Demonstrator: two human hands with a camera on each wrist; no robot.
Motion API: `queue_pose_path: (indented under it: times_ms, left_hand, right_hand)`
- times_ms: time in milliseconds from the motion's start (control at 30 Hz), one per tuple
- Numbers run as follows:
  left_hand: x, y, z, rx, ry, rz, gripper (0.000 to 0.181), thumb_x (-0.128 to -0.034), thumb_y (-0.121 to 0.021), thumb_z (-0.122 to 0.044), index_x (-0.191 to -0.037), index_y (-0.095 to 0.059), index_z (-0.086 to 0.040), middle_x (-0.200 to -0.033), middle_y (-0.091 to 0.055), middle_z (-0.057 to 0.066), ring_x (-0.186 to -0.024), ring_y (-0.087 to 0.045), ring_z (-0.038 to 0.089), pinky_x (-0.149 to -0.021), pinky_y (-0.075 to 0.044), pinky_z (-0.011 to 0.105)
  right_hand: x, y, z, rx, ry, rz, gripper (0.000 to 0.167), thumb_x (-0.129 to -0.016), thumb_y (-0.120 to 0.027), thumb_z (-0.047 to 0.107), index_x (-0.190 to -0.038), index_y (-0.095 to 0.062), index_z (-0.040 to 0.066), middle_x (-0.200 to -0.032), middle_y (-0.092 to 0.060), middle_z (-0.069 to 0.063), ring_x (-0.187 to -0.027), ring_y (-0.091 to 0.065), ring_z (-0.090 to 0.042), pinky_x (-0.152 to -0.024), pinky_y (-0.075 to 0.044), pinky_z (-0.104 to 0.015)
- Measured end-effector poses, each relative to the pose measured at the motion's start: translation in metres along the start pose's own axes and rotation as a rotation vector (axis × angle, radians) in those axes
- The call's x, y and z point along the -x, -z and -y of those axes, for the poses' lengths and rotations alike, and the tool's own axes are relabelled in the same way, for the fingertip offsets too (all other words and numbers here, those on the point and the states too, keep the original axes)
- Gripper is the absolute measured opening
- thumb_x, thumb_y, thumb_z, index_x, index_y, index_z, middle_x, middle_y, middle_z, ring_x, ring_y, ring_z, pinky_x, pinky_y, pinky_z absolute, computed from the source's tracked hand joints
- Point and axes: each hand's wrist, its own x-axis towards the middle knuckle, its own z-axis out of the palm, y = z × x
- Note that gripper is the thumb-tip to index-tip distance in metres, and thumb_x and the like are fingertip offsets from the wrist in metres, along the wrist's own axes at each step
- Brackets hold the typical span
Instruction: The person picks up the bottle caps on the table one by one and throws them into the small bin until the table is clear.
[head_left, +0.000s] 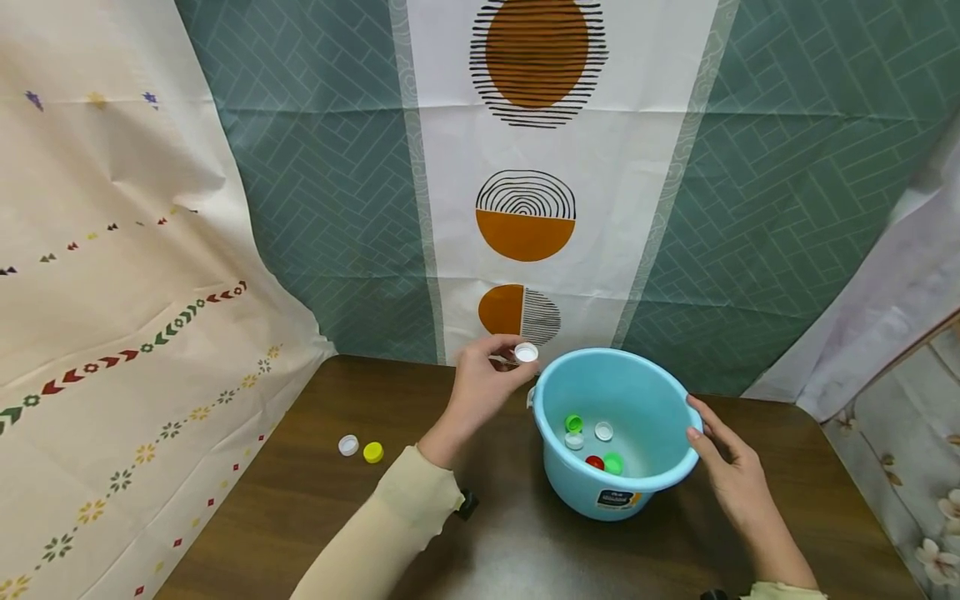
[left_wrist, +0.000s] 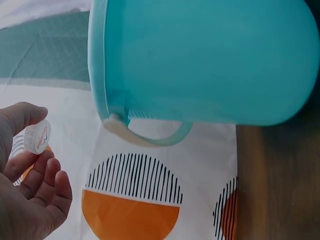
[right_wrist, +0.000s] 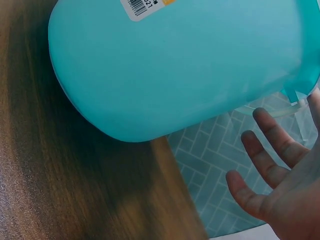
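Observation:
My left hand point(head_left: 487, 379) pinches a white bottle cap point(head_left: 527, 353) between thumb and fingers. It is held just left of the rim of a light blue bucket point(head_left: 600, 500). The left wrist view shows red print on the top of this cap point(left_wrist: 43, 137). On the bucket's right side, the thumb and a finger of my right hand point(head_left: 731, 475) touch the rim. The other fingers point(right_wrist: 267, 137) extend apart, off the wall. Inside lie several caps: green caps point(head_left: 613, 463), white caps point(head_left: 603, 431) and a red cap point(head_left: 595, 462).
A white cap point(head_left: 348, 445) and a yellow cap point(head_left: 373, 452) lie on the brown wooden table point(head_left: 300, 500), left of my left forearm. Patterned cloths point(head_left: 330, 167) hang behind the table and along both sides. The bucket's handle point(left_wrist: 150, 140) hangs at its side.

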Motion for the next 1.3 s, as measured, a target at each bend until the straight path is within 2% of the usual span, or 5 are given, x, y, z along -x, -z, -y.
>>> queue_pose_path:
  times_ms: [333,633,767,967,1300]
  left_hand:
    - [-0.005,-0.018,-0.012,-0.023,-0.003,0.047,0.033,-0.0777,-0.075,-0.027,-0.108,-0.069,-0.016,-0.097,-0.063,-0.005,-0.085,-0.059,0.016,-0.067,-0.053,0.024]
    - [-0.009,-0.037,-0.018,-0.026,-0.041,0.073,0.032,-0.0783,-0.075,-0.030,-0.108,-0.068,-0.021,-0.100,-0.063,-0.011,-0.090,-0.058,0.012,-0.070,-0.051,0.023]
    - [-0.010,-0.044,-0.022,-0.009,-0.050,0.101,0.032,-0.0786,-0.074,-0.033,-0.108,-0.068,-0.021,-0.101,-0.061,-0.010,-0.092,-0.059,0.016,-0.070,-0.051,0.023]
    - [-0.011,-0.054,-0.029,-0.020,-0.031,0.123,0.033,-0.0777,-0.074,-0.037,-0.107,-0.068,-0.022,-0.101,-0.061,-0.010,-0.091,-0.057,0.014,-0.069,-0.050,0.023]
    - [-0.013,-0.071,-0.034,-0.013,-0.058,0.140,0.030,-0.0765,-0.075,-0.036,-0.103,-0.070,-0.023,-0.096,-0.062,-0.011,-0.086,-0.056,0.007,-0.063,-0.050,0.020]
  right_hand:
    - [0.000,0.002,0.001,-0.001,-0.005,-0.001,0.048,-0.096,-0.047,0.040,-0.142,-0.035,0.038,-0.146,-0.038,0.014,-0.109,-0.038,0.015,-0.077,-0.039,-0.012]
    - [0.002,0.002,-0.001,-0.007,-0.018,0.001,0.048,-0.096,-0.047,0.041,-0.143,-0.034,0.039,-0.145,-0.038,0.016,-0.113,-0.038,0.013,-0.079,-0.037,-0.015]
    - [0.003,0.003,-0.001,-0.010,-0.026,0.002,0.048,-0.096,-0.047,0.040,-0.143,-0.034,0.039,-0.146,-0.037,0.017,-0.115,-0.037,0.011,-0.080,-0.037,-0.015]
    - [0.002,0.002,-0.002,-0.015,-0.010,-0.005,0.048,-0.096,-0.048,0.039,-0.142,-0.035,0.039,-0.145,-0.038,0.018,-0.110,-0.037,0.015,-0.078,-0.037,-0.013]
    - [0.001,-0.001,0.001,-0.023,0.003,-0.008,0.048,-0.096,-0.048,0.039,-0.142,-0.036,0.037,-0.145,-0.040,0.014,-0.110,-0.038,0.016,-0.078,-0.038,-0.008]
